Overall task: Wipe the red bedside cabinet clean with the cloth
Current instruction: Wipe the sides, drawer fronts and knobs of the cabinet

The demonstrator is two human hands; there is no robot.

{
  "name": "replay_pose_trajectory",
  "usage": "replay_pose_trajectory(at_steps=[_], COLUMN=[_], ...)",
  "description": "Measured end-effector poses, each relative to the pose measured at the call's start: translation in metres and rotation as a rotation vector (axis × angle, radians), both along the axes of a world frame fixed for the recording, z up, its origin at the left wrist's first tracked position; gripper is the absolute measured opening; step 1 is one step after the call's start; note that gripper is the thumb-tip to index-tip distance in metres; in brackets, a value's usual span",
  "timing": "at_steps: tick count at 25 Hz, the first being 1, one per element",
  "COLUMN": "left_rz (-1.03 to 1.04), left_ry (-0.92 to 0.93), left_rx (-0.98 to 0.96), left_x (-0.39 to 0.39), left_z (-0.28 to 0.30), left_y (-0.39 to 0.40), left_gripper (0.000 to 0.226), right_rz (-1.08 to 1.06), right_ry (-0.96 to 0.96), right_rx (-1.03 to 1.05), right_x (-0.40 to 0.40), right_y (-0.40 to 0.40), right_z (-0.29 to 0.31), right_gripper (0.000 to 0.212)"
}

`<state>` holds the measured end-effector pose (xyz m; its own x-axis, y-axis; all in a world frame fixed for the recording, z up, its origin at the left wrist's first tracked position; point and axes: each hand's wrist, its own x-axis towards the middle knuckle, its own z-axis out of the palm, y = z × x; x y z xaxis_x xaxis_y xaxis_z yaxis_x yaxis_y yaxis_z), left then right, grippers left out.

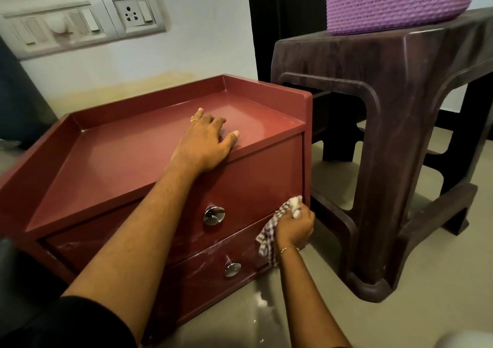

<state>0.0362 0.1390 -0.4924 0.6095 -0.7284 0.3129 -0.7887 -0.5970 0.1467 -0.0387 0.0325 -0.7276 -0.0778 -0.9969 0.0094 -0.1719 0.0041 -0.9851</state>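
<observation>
The red bedside cabinet (120, 150) stands on the floor against the wall, with a raised rim round its top and two drawers with chrome knobs (213, 214). My left hand (205, 139) rests flat on the cabinet's top near the front right edge, fingers spread. My right hand (294, 227) grips a bunched checked cloth (269, 230) and holds it against the front right corner, at the seam between the two drawers. White smears show on the lower drawer front.
A dark brown plastic stool (386, 113) stands close on the cabinet's right, with a purple woven basket (394, 3) on it. A switch and socket panel (80, 19) is on the wall behind. Tiled floor (266, 321) lies in front.
</observation>
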Motion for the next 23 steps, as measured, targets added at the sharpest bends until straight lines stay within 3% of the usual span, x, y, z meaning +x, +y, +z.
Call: replay_pose_trajectory(at_steps=[3, 8, 14, 17, 18, 20, 23], left_rz=[-0.002, 0.003, -0.015, -0.013, -0.009, -0.001, 0.006], left_ry=[-0.020, -0.006, -0.013, -0.007, -0.002, 0.002, -0.026], left_rx=[-0.001, 0.009, 0.007, -0.004, -0.005, -0.004, -0.012], left_x=[0.001, 0.003, 0.003, 0.004, 0.005, 0.005, 0.003], left_z=[0.000, -0.001, 0.000, 0.000, 0.000, 0.000, 0.000], left_y=[-0.002, -0.002, -0.004, -0.005, -0.006, -0.004, -0.001], left_gripper=[0.057, 0.058, 0.057, 0.057, 0.058, 0.057, 0.056], right_rz=[0.021, 0.109, 0.070, 0.119, 0.224, 0.313, 0.324], right_ry=[-0.052, -0.085, -0.005, 0.020, -0.007, 0.009, -0.006], right_rx=[0.049, -0.148, 0.053, -0.078, -0.114, -0.090, -0.130], right_x=[-0.008, -0.004, -0.019, -0.011, -0.007, -0.004, -0.007], right_y=[0.017, 0.088, -0.005, 0.059, 0.094, 0.140, 0.136], right_z=[0.022, 0.020, 0.032, 0.033, 0.029, 0.031, 0.042], right_gripper=[0.030, 0.036, 0.028, 0.030, 0.034, 0.041, 0.035])
